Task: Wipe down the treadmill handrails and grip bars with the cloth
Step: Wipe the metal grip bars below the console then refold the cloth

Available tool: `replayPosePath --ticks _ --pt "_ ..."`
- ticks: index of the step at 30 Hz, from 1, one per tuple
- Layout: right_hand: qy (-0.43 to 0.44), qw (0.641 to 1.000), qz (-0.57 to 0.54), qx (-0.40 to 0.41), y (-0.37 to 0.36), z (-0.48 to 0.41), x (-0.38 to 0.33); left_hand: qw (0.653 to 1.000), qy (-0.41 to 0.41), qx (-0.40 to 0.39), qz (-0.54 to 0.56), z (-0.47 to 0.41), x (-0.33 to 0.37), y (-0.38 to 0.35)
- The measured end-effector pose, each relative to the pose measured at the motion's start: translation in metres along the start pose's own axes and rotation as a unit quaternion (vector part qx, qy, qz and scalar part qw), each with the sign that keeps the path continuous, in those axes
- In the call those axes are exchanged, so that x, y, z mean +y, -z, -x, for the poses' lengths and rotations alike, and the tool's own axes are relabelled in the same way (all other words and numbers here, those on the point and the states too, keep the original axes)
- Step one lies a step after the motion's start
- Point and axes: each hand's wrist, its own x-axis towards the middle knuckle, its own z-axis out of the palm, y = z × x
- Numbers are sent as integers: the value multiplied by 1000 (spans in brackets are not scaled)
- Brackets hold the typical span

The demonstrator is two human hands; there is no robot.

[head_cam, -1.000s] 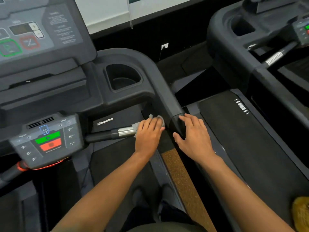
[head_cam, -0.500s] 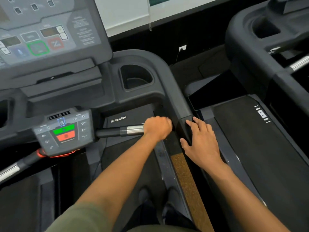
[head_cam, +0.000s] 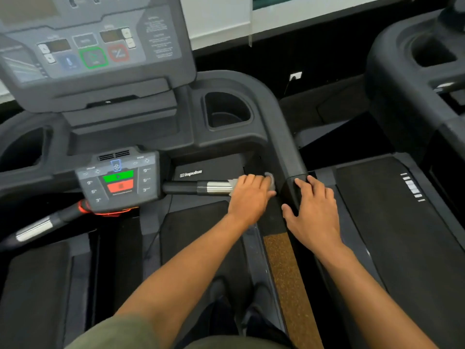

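Far left: a second grip bar, silver band on black, angled down toward the corner, blurred. Next to it, the small control pad with a green button over a red one, a red glow along its lower edge. Above, the big console panel, tilted back, green and red outlined keys on its face.

Moving right from the pad: the right grip bar, black stub then shiny silver sleeve, running level toward the side rail. Clamped over its far end, the left hand, palm down, fingers laid forward and curled over the bar. Under that hand, the cloth, pale grey, only a scrap peeking past the fingertips and another sliver at the silver sleeve's edge. Pressed between palm and bar, right where the bar meets the handrail.

Then the handrail itself, broad dark plastic, sweeping down from the cup holder. Resting on its lower end, the right hand, fingers spread flat across the top, thumb out to the side, holding nothing.

Below both forearms, a brown cork-like strip beside the belt. Far right: the neighbouring treadmill, dark deck and white stripe markings.
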Motion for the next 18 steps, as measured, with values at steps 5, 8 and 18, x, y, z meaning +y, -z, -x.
replayPosePath --ticks 5,8,18 --pt "-1 1000 10 4 -6 -3 1 989 -67 132 -12 23 0 -25" --pt "1 1000 17 8 -9 -1 1 984 -98 146 -13 23 -29 -26" --pt "127 992 14 1 -21 12 -43 990 35 139 -11 95 -147 -1"
